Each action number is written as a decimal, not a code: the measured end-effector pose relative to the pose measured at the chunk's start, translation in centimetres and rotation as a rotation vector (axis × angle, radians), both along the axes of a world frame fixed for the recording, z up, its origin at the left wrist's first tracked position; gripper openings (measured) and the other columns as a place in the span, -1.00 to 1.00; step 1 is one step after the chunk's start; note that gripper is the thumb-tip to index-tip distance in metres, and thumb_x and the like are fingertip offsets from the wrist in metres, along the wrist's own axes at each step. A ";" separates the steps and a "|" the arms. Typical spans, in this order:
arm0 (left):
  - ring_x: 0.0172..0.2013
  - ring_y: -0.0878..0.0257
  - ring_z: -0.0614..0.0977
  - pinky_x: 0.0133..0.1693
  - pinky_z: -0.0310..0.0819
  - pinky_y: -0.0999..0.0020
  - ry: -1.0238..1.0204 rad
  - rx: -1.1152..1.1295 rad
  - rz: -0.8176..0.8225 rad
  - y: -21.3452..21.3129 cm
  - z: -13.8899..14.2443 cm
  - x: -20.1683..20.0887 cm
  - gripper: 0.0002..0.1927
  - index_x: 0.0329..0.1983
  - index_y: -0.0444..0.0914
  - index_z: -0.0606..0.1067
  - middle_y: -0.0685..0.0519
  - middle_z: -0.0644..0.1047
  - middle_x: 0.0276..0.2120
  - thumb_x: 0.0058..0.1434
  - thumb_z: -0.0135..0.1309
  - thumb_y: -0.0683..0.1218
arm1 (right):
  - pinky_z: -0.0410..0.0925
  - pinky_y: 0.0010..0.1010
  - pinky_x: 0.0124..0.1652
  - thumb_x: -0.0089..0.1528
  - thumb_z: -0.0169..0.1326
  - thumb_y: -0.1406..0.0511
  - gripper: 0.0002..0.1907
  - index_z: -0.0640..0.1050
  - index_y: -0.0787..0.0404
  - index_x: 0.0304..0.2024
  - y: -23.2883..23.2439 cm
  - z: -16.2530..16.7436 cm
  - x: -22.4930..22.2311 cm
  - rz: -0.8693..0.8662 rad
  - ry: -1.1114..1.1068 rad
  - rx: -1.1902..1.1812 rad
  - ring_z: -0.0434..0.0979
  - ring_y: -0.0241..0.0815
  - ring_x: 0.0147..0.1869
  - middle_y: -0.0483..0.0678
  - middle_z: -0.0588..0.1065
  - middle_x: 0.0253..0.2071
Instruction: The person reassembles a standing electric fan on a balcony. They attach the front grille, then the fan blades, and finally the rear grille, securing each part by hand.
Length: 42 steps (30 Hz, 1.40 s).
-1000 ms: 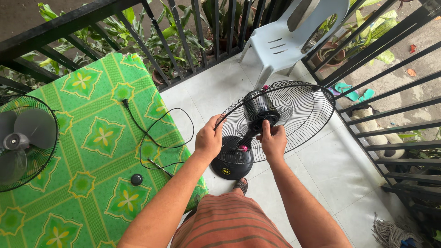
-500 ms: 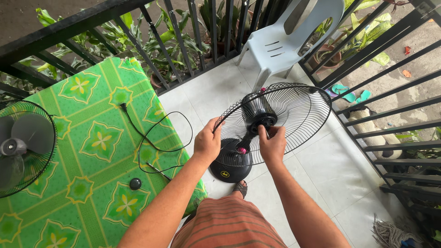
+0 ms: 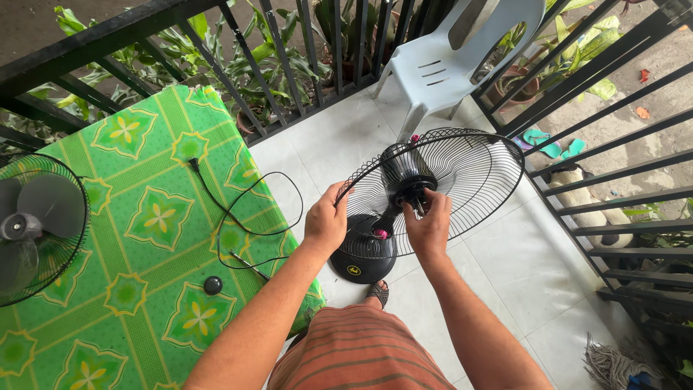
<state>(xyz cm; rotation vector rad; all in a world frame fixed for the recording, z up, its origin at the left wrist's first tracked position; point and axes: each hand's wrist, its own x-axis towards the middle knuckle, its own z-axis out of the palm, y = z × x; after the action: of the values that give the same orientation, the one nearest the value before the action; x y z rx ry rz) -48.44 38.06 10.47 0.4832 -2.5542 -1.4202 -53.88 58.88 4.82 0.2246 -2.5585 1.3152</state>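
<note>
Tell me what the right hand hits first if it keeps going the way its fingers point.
The right hand points at the fan's motor hub; its fingertips look already at the shaft, so it would probably meet that first, though depth is unclear.

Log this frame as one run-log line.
left hand: grips fan guard rim | right hand: at motor hub | fan base: on floor | table: cord, cap, front guard with blade

Table (image 3: 144, 238) on left w/ cable (image 3: 249, 217), knob (image 3: 212, 284) & 2nd fan (image 3: 36, 227) on it; fan (image 3: 426, 198) on floor (image 3: 527, 267) to right, chair (image 3: 451, 61) behind.
</note>
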 end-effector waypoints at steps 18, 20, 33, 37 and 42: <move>-0.07 0.07 0.70 -0.06 0.56 0.26 0.007 0.000 -0.012 0.0 0.1 0.1 -0.72 0.12 -0.19 0.49 0.06 0.68 -0.08 0.43 -0.10 -0.04 | 0.45 -0.40 -0.28 0.11 0.37 0.25 -0.34 0.35 0.46 0.09 -0.6 0.4 0.3 -0.097 -0.065 -0.016 0.47 -0.14 -0.16 0.13 0.36 -0.10; -0.07 0.06 0.70 -0.06 0.56 0.25 0.001 -0.004 -0.008 0.0 0.1 0.2 -0.72 0.13 -0.18 0.50 0.06 0.68 -0.08 0.43 -0.09 -0.04 | 0.48 -0.44 -0.25 0.11 0.35 0.32 -0.37 0.37 0.40 0.14 -0.4 0.0 0.6 -0.027 -0.069 -0.054 0.45 -0.18 -0.08 0.10 0.31 -0.02; -0.06 0.06 0.70 -0.05 0.56 0.25 0.013 -0.011 -0.021 -0.3 -0.1 0.3 -0.72 0.13 -0.19 0.49 0.05 0.68 -0.07 0.44 -0.10 -0.05 | 0.44 -0.38 -0.47 0.31 0.14 0.07 -0.52 0.39 0.42 -0.15 -1.0 1.4 -1.0 -0.222 -0.600 -0.345 0.57 -0.19 -0.47 0.00 0.52 -0.39; -0.06 0.05 0.70 -0.05 0.56 0.24 0.004 -0.004 -0.016 -0.2 0.1 0.2 -0.72 0.13 -0.19 0.49 0.05 0.68 -0.07 0.44 -0.10 -0.04 | 0.42 -0.35 -0.45 0.30 0.17 0.09 -0.47 0.31 0.41 -0.03 -1.1 1.7 -1.0 -0.246 -0.654 -0.357 0.55 -0.16 -0.43 0.09 0.48 -0.26; -0.05 0.05 0.70 -0.04 0.57 0.24 0.015 -0.009 -0.023 -0.1 0.3 0.2 -0.71 0.12 -0.19 0.50 0.04 0.67 -0.07 0.43 -0.10 -0.05 | 0.50 -0.41 -0.29 0.11 0.36 0.30 -0.32 0.32 0.39 0.14 -0.6 0.4 0.4 -0.059 -0.097 -0.022 0.45 -0.14 -0.10 0.13 0.31 0.01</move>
<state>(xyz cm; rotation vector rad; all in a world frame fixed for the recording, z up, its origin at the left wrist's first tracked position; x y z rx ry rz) -48.29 37.92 10.78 0.4414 -2.5618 -1.4140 -53.44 58.30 5.23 0.0829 -2.6074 1.3631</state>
